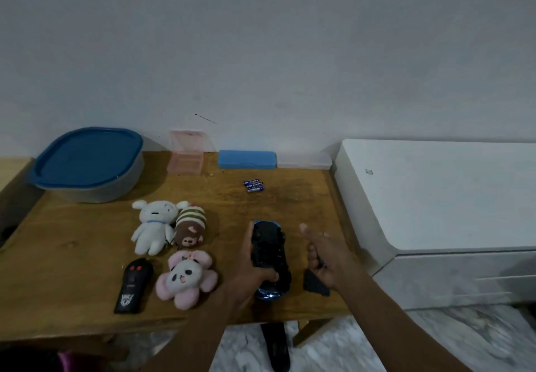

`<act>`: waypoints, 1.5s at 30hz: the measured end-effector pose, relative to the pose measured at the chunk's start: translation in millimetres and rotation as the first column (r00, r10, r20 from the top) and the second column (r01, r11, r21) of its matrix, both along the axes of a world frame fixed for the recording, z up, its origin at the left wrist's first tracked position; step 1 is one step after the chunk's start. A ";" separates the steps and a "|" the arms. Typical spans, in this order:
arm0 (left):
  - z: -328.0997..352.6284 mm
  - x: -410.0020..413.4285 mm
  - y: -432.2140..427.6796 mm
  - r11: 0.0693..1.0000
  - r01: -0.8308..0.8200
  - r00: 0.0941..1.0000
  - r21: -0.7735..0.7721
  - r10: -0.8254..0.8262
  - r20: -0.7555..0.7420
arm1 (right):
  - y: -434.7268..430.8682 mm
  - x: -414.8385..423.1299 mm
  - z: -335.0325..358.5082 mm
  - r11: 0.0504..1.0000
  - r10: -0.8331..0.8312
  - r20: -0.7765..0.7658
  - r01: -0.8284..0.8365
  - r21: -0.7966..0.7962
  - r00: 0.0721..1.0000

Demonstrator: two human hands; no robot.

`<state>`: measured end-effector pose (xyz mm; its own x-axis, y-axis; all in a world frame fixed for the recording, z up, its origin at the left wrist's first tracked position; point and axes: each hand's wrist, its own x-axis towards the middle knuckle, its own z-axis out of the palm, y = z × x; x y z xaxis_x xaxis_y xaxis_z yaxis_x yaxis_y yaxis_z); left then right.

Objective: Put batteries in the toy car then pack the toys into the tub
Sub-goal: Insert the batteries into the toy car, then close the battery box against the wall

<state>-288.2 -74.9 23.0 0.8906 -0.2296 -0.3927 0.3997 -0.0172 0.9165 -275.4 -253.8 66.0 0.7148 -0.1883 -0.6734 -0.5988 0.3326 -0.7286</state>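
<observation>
Toy car (268,255) is being held underside-up over the near part of the worktop (72,255); the left hand (249,279) is gripping it, fingers wrapping along one flank and thumb lying across the dark chassis. The right hand (322,255) is hovering just beside the car, thumb sticking up and fingers curling round a dark flat piece (316,284); this is probably the battery-bay cover, though blur is preventing a firm reading. Three batteries (253,186) are lying side by side farther back on the worktop, well apart from the car, so loading is judged not yet done; whether the bay is standing open cannot be told.

Packing is likewise waiting: the tub (87,189) is sitting at the far left corner with its blue lid (87,160) on; the white plush (152,226), striped brown plush (190,228) and pink plush (187,279) are lying clustered between tub and car, with the black remote (135,284) just left of the pink one.

Remaining, by this reading: inserting the batteries, refitting the cover, lifting the lid, and placing the toys inside.
</observation>
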 end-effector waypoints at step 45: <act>50.6 76.7 -93.3 0.678 -0.450 0.877 0.581 0.211 0.432 | -110.8 75.0 -3.3 0.940 0.179 0.083 -0.146 -0.308 0.980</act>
<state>-211.5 -168.2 73.5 0.9510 0.3087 -0.0193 0.2018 -0.5722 0.7949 -200.3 -364.6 62.7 0.8178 -0.2442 -0.5211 -0.5386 -0.0061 -0.8425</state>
